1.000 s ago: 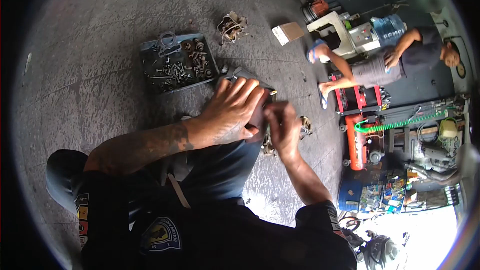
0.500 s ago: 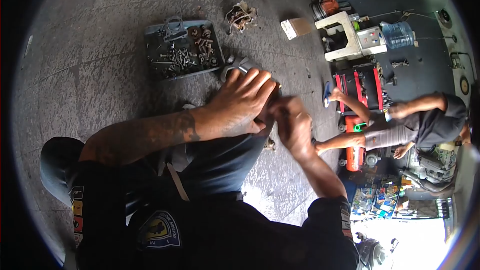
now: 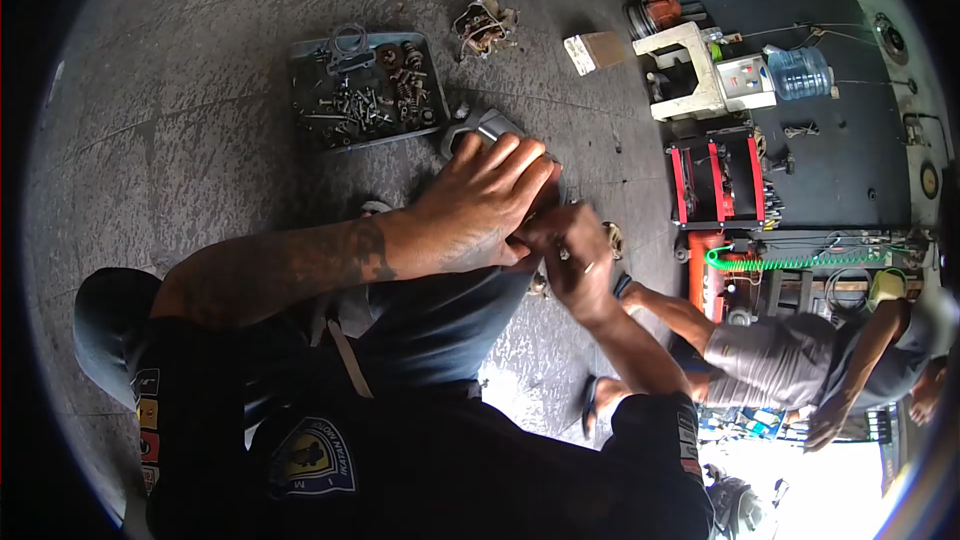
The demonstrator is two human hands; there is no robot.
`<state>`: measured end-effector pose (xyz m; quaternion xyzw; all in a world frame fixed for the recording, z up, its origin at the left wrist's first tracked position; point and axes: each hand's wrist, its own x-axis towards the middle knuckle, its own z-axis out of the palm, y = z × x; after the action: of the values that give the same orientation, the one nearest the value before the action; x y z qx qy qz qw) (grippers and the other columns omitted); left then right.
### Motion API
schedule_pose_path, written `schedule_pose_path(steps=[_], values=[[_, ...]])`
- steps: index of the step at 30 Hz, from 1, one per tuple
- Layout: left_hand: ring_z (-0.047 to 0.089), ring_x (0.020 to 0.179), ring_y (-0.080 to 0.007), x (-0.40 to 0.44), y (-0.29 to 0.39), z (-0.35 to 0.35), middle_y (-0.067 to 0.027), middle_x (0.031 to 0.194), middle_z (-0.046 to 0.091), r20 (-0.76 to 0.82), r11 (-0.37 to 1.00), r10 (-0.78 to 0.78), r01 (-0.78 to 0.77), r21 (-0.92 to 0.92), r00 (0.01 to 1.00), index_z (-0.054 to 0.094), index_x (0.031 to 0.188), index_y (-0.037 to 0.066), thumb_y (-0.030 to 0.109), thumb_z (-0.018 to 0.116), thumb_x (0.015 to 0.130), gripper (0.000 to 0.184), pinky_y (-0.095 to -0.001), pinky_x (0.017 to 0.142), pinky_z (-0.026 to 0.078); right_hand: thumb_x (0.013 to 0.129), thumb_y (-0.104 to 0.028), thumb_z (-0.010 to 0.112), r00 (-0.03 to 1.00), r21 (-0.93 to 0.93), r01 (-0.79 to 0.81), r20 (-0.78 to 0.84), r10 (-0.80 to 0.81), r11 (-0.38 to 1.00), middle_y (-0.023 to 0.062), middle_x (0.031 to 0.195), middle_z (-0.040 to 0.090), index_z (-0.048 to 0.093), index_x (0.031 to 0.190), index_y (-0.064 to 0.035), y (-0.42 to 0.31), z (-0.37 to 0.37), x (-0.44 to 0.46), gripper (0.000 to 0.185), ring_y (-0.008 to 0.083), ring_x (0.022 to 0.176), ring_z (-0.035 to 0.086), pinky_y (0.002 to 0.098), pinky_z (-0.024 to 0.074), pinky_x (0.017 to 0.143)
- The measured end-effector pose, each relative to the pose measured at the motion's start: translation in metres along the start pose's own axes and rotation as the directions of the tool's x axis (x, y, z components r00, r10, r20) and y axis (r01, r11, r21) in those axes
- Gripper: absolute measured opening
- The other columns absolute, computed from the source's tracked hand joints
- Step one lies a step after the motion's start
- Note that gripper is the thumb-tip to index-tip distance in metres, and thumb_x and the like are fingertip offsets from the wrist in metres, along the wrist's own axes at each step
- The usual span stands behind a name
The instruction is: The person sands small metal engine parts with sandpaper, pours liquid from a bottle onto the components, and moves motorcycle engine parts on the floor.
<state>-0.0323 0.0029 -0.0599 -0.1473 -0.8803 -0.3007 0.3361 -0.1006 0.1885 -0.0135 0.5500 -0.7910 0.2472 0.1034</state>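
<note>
My left hand (image 3: 485,202) is closed, its back toward me and its fingers bent over something mostly hidden beneath them. Just beyond the knuckles shows a grey metal part (image 3: 493,125) with a curved edge; I cannot tell whether the fingers touch it. Close against the left hand, my right hand (image 3: 578,265) has curled fingers, smeared by motion. Whatever lies between both hands is dark and too covered to name. Ahead and to the left, a shallow tray (image 3: 350,147) holds bolts (image 3: 362,108), small metal parts and a ring-shaped metal piece (image 3: 350,52).
A bundle of dirty parts (image 3: 485,28) and a small cardboard box (image 3: 594,52) lie on the floor. At right stand a red and black tool cart (image 3: 716,178), a white stand (image 3: 692,65) with a water bottle (image 3: 800,74), and an orange tank (image 3: 705,275). Another person (image 3: 770,350) walks nearby.
My right hand has shifted slightly down and left, while my left hand stays almost in place. The other person has moved lower in the view, uncovering a green coiled hose.
</note>
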Motion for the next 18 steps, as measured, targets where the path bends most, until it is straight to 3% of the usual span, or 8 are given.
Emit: schedule_pose_path(steps=[1,3,8,9,13,15,17,18], values=[[0.047,0.109,-0.0247,-0.001,0.000,0.000,-0.0103,0.117,0.047,-0.009,1.000,0.011,-0.011,0.014,1.000,0.052,0.119,0.000,0.039,0.089,0.050,0.087,-0.0420,0.086,0.036,0.082,0.000,0.072,0.989,0.022,0.141,0.036,-0.141,0.990,0.0104,0.085,0.065,0.063,0.088,-0.0027,-0.003,0.001,-0.003,0.012,0.0257,0.076,0.063,0.0356,0.0506,0.068],[0.047,0.110,-0.0247,0.000,-0.002,0.000,-0.0103,0.117,0.047,0.013,1.000,0.001,-0.001,-0.017,1.000,0.052,0.119,0.000,0.038,0.089,0.051,0.086,-0.0418,0.086,0.036,0.080,0.000,0.074,0.997,-0.053,0.002,-0.073,-0.006,0.999,0.0099,0.084,0.065,0.063,0.086,-0.0033,0.005,0.001,0.003,0.013,0.0267,0.076,0.062,0.0364,0.0498,0.068],[0.046,0.113,-0.0251,-0.001,-0.001,-0.002,-0.0108,0.119,0.046,0.042,1.000,-0.012,0.013,-0.025,0.999,0.051,0.120,0.000,0.038,0.089,0.052,0.086,-0.0424,0.088,0.036,0.080,0.000,0.074,0.990,-0.006,0.140,-0.006,-0.140,0.990,0.0109,0.083,0.063,0.062,0.086,-0.0027,0.010,0.001,0.002,0.014,0.0271,0.076,0.061,0.0359,0.0497,0.068],[0.045,0.113,-0.0254,-0.001,-0.002,-0.001,-0.0108,0.120,0.046,0.042,0.998,-0.016,0.019,-0.056,0.999,0.050,0.121,0.000,0.038,0.089,0.052,0.087,-0.0432,0.089,0.035,0.079,0.001,0.074,0.997,-0.055,-0.040,-0.064,0.037,0.998,0.0108,0.083,0.063,0.062,0.085,-0.0031,0.012,-0.001,0.002,0.014,0.0275,0.076,0.061,0.0364,0.0494,0.068],[0.045,0.116,-0.0261,0.002,-0.003,-0.003,-0.0112,0.123,0.046,0.062,0.999,-0.027,0.028,-0.029,0.998,0.050,0.122,0.000,0.039,0.089,0.052,0.088,-0.0440,0.091,0.035,0.081,-0.001,0.073,0.989,0.015,0.140,0.051,-0.140,0.990,0.0114,0.084,0.063,0.062,0.090,-0.0026,0.003,0.000,0.000,0.015,0.0282,0.077,0.061,0.0366,0.0500,0.070],[0.045,0.116,-0.0265,-0.002,-0.002,0.000,-0.0114,0.123,0.046,0.059,0.997,-0.033,0.037,-0.066,0.998,0.049,0.122,0.000,0.038,0.089,0.053,0.088,-0.0445,0.092,0.035,0.080,-0.002,0.075,0.999,-0.086,0.007,-0.039,-0.010,0.996,0.0111,0.084,0.063,0.064,0.088,-0.0030,0.015,-0.006,0.008,0.014,0.0277,0.078,0.062,0.0366,0.0502,0.069],[0.045,0.117,-0.0270,-0.002,0.000,-0.001,-0.0117,0.124,0.046,0.049,0.999,-0.015,0.017,-0.038,0.999,0.050,0.121,0.000,0.038,0.088,0.054,0.086,-0.0451,0.092,0.035,0.081,-0.002,0.074,1.000,-0.018,0.021,0.013,-0.021,1.000,0.0114,0.084,0.063,0.063,0.089,-0.0026,0.007,-0.004,0.001,0.014,0.0275,0.078,0.062,0.0362,0.0502,0.067],[0.045,0.117,-0.0270,0.000,-0.003,-0.002,-0.0117,0.124,0.046,0.038,0.999,-0.019,0.020,-0.026,0.999,0.050,0.121,0.000,0.038,0.088,0.054,0.086,-0.0451,0.092,0.035,0.083,-0.003,0.072,0.985,-0.001,0.154,0.084,-0.153,0.988,0.0120,0.084,0.063,0.062,0.092,-0.0024,0.000,-0.001,0.003,0.014,0.0275,0.077,0.063,0.0358,0.0505,0.066]])
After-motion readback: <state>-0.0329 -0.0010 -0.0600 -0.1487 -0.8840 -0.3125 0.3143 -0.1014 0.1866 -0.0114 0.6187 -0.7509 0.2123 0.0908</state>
